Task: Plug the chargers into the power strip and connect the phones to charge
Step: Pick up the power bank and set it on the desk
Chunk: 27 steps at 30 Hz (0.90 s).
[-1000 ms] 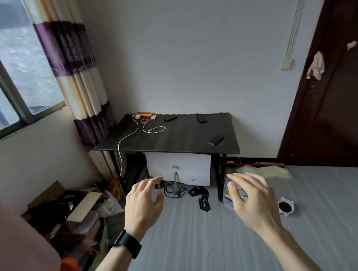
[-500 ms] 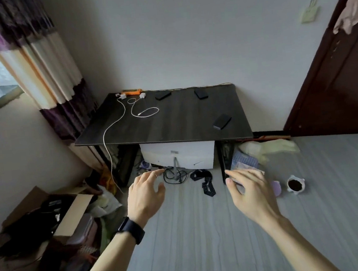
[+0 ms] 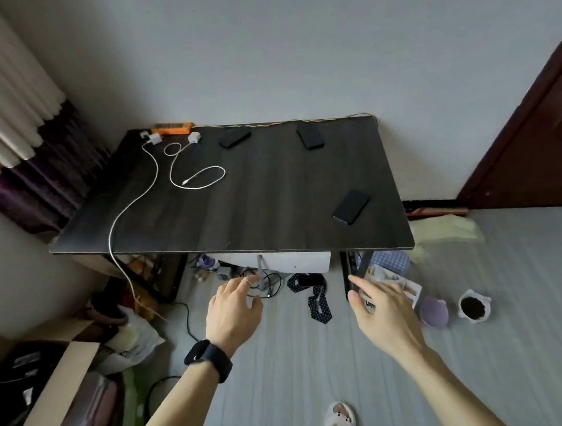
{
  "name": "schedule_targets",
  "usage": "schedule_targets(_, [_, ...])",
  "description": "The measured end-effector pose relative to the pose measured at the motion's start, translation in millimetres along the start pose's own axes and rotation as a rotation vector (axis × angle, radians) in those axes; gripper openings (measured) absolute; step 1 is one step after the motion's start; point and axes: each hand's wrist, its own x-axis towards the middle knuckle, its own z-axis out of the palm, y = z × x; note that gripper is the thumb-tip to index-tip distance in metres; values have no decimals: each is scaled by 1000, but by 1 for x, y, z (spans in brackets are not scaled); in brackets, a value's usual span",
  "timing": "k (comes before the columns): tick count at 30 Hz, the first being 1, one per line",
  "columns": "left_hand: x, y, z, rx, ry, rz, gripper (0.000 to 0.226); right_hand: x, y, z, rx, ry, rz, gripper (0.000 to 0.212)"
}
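Note:
An orange power strip point(image 3: 172, 128) lies at the far left corner of a dark table point(image 3: 254, 201). Two white chargers point(image 3: 154, 138) point(image 3: 194, 137) rest beside it. One white cable point(image 3: 128, 207) trails off the table's front edge; the other cable point(image 3: 200, 177) loops on the top. Three black phones lie on the table: one at the back middle point(image 3: 235, 137), one at the back right point(image 3: 310, 136), one near the front right point(image 3: 351, 206). My left hand point(image 3: 232, 312) and my right hand point(image 3: 383, 313) hover empty, fingers spread, in front of the table's near edge.
A cardboard box point(image 3: 59, 382) and clutter fill the floor at left. Under the table sit a white box point(image 3: 298, 262), cables and bags. A small pot point(image 3: 474, 307) stands on the floor at right. A dark door point(image 3: 547, 139) is at right, a curtain point(image 3: 25, 141) at left.
The view has come closer to the table and tilted down over it. Both hands stay raised and empty in front of me.

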Motion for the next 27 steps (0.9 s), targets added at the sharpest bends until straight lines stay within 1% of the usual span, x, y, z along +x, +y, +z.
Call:
schedule_targets(3, [46, 9, 18, -16, -73, -35, 47, 46, 16, 15, -2, -148, 62, 35])
schedule_targets(5, [62, 13, 28, -11, -95, -29, 46, 61, 25, 24, -17, -246, 116, 38])
schedule_targets(7, [96, 16, 43, -22, -148, -31, 47, 90, 38, 41, -20, -335, 205, 43])
schedule_targets(10, [146, 11, 60, 8, -234, -11, 51, 131, 47, 67, -34, -418, 330, 51])
schedule_targets(12, [181, 4, 69, 29, -295, 8, 54, 160, 53, 85, -38, -458, 448, 59])
schedule_targets(16, [248, -17, 86, 120, -436, 30, 61, 220, 57, 117, 8, -440, 719, 70])
schedule_targets(20, [303, -43, 105, 205, -549, 66, 61, 281, 62, 148, 43, -330, 956, 79])
schedule_targets(23, [326, -71, 117, 290, -608, 107, 63, 323, 70, 167, -3, -256, 1071, 83])
schedule_targets(27, [324, -98, 129, 355, -619, 157, 66, 367, 75, 183, -70, -190, 1211, 91])
